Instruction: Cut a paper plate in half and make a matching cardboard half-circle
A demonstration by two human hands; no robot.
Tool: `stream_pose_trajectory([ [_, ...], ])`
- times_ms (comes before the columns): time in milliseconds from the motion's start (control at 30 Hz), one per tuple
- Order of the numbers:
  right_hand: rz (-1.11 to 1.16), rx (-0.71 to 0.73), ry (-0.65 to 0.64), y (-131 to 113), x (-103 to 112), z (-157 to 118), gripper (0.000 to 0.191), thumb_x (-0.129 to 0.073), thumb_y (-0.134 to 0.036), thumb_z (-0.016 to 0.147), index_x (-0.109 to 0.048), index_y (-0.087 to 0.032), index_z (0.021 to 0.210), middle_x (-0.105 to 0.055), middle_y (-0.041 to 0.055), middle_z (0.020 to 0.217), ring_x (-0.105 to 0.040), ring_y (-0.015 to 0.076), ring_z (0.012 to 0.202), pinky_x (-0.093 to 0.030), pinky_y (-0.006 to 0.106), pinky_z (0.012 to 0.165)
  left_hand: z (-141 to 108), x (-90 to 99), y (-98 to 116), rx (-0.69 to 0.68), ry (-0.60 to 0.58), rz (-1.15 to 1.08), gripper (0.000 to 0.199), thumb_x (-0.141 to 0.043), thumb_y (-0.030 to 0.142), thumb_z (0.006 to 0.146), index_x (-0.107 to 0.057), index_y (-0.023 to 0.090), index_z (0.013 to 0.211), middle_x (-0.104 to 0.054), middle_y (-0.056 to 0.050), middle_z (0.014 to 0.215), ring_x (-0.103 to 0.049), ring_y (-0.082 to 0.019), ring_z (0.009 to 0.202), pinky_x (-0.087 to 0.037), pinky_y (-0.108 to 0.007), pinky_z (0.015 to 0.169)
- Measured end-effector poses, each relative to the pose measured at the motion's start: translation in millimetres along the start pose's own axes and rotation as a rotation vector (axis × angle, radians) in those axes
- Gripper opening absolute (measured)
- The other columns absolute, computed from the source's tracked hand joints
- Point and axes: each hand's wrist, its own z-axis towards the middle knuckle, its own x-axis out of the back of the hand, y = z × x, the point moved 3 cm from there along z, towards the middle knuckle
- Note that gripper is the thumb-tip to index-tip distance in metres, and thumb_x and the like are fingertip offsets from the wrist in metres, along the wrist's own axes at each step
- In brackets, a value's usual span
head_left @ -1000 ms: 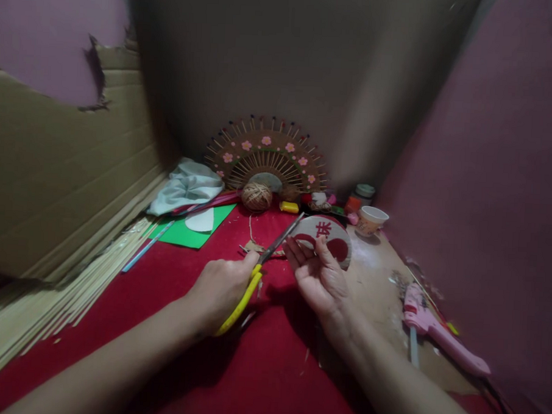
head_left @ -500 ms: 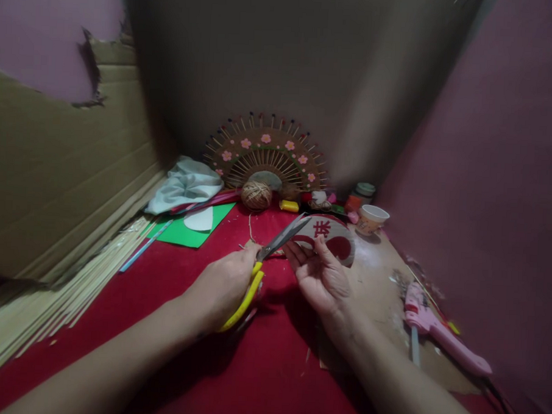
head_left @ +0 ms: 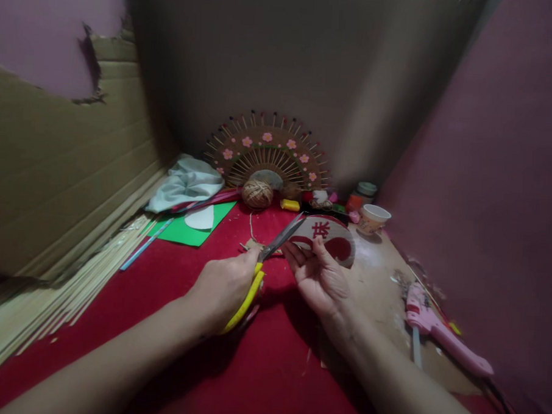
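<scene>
My left hand (head_left: 224,287) is closed round the yellow handles of a pair of scissors (head_left: 281,236). The blades point up and to the right, nearly together, with their tips at the left edge of a curved grey-and-red printed card piece (head_left: 343,234). That piece, marked with a red character, is pinched between the thumb and fingers of my right hand (head_left: 321,279), palm turned up. Beyond the scissors, a small brown scrap (head_left: 252,245) lies on the red cloth (head_left: 268,377), partly hidden behind the left hand and blades.
At the back stands a flowered fan (head_left: 267,142) tipped with matchsticks, a twine ball (head_left: 257,194) before it. Thin wooden sticks (head_left: 71,296), green paper (head_left: 183,232) and pale fabric (head_left: 185,182) lie left. To the right are a paper cup (head_left: 373,218) and pink glue gun (head_left: 448,336).
The scissor blades have closed from slightly apart to nearly together at the card's edge. Both hands keep their grips and almost the same places; the whole view has shifted slightly.
</scene>
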Motion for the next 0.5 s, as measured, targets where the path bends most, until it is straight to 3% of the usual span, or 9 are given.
stream_pose_trajectory([
  [167, -0.025, 0.002, -0.016, -1.6, 1.3, 1.9, 0.012, -0.075, -0.018, 0.06, -0.063, -0.016, 0.061, -0.07, 0.0044, 0.074, -0.065, 0.0213, 0.085, -0.045, 0.041, 0.09, 1.1, 6.2, 2.5, 0.009, -0.047, 0.043, 0.043, -0.031, 0.021, 0.084, -0.034, 0.006, 0.123, -0.065, -0.013, 0.089, -0.064, -0.027, 0.074, -0.047, -0.033, 0.055],
  [333, -0.034, 0.001, -0.011, -1.4, 0.3, 0.6, 0.014, -0.075, -0.019, 0.059, -0.062, -0.017, 0.059, -0.07, 0.0046, 0.073, -0.065, 0.0216, 0.084, -0.045, 0.041, 0.09, -1.8, 13.2, 8.3, -0.002, -0.076, 0.037, 0.033, -0.028, 0.025, 0.086, -0.042, 0.009, 0.111, -0.064, -0.009, 0.078, -0.064, -0.026, 0.064, -0.044, -0.032, 0.05],
  [500, -0.021, 0.001, -0.009, -1.8, 1.6, 1.4, 0.011, -0.072, -0.018, 0.063, -0.062, -0.017, 0.06, -0.07, 0.0044, 0.072, -0.065, 0.0198, 0.083, -0.044, 0.041, 0.092, -3.9, 9.5, 6.0, 0.001, -0.08, 0.032, 0.029, -0.029, 0.027, 0.085, -0.045, 0.011, 0.103, -0.062, -0.009, 0.07, -0.063, -0.028, 0.06, -0.041, -0.032, 0.048],
])
